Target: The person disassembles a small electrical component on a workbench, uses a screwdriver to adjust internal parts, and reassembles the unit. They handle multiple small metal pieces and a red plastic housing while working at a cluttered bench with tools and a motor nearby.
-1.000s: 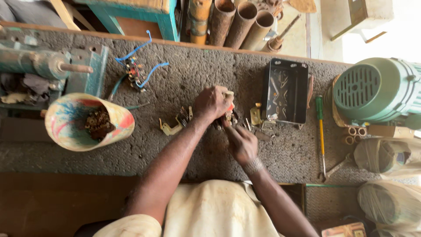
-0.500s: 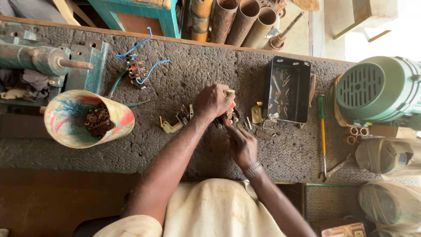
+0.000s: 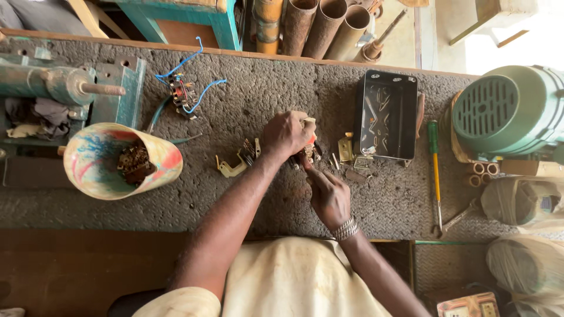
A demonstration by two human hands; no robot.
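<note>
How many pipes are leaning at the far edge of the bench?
4: a yellowish pipe on the left, then three rusty brown ones side by side, left, middle and right. More may be hidden beyond the top of the picture.

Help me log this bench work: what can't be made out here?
- Head view: small part under the left hand, hidden by its fingers.
- Right hand: its grip is turned from the camera.
- Cup contents: too small to identify.
- Green motor housing: cut off by the right edge.
</note>
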